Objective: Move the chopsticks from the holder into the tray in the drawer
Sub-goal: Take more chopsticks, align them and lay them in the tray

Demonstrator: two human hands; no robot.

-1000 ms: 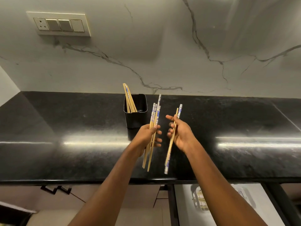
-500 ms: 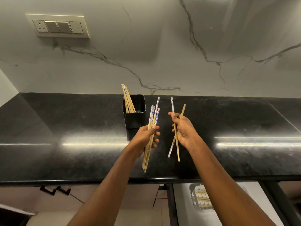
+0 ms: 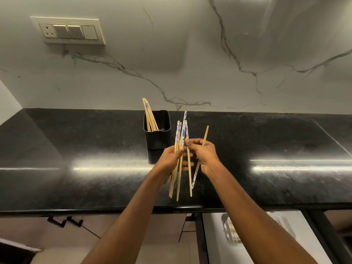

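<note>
While my left hand (image 3: 171, 159) curled round a bundle of chopsticks (image 3: 179, 134) held almost upright, my right hand (image 3: 206, 155) pinched two loose chopsticks (image 3: 189, 180) crossed just beside it, and the tray (image 3: 225, 221) in the drawer (image 3: 304, 235) lay below on my right hand's side, a few sticks left in the holder (image 3: 158, 138) behind.

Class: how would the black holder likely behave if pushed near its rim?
The holder looks taller than wide, so it might tip. The chopsticks in it lean to one corner, probably adding little weight. The glossy counter may let it slide.
</note>
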